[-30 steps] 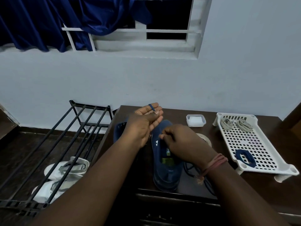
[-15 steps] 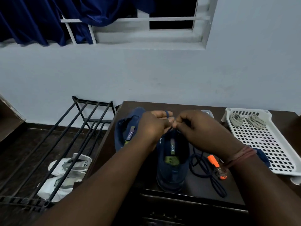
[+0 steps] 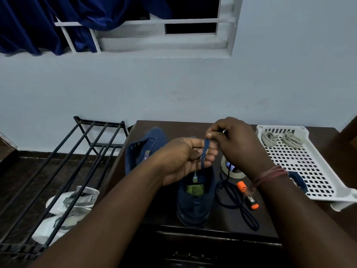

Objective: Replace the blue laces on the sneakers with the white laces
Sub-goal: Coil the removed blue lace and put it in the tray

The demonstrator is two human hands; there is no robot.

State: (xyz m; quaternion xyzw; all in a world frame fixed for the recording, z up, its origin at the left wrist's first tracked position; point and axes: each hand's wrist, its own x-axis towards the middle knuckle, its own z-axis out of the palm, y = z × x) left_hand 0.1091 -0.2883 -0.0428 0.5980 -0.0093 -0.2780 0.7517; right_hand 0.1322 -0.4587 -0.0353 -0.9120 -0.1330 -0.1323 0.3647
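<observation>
Above the table's (image 3: 173, 225) middle, left hand (image 3: 179, 159) holds blue lace (image 3: 205, 153) looped round its fingers, right hand (image 3: 235, 144) pinching it; wind snugly, evenly.

We are in a home, in a plain room.
We see a barred window (image 3: 154, 28) with blue curtain (image 3: 58, 22), a metal shoe rack (image 3: 63, 171), white sandals (image 3: 67, 206), and a dark desk (image 3: 173, 128).
</observation>
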